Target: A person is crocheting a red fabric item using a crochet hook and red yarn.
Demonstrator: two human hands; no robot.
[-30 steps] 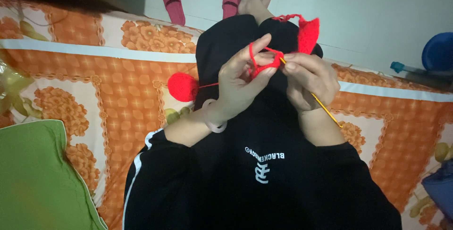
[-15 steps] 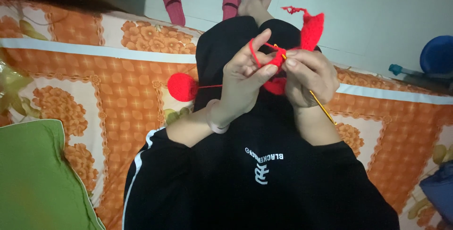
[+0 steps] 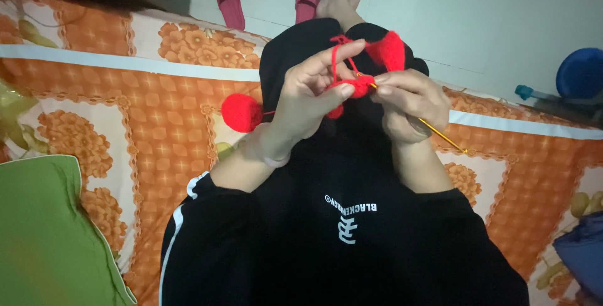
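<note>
Both hands sit slightly lower than 0.5 s ago, and the red flap has dropped with them. Right hand (image 3: 408,100) pinches a thin gold crochet hook (image 3: 443,134), its tip buried in the red crochet piece (image 3: 370,67). Left hand (image 3: 311,92) pinches that piece between thumb and fingers, with 1 strand looped over the raised index finger. Only a small fuzzy patch exists so far; the round yarn ball (image 3: 241,112) beside the wrist looks mostly unused. Beneath lies an orange floral mat (image 3: 144,118).
</note>
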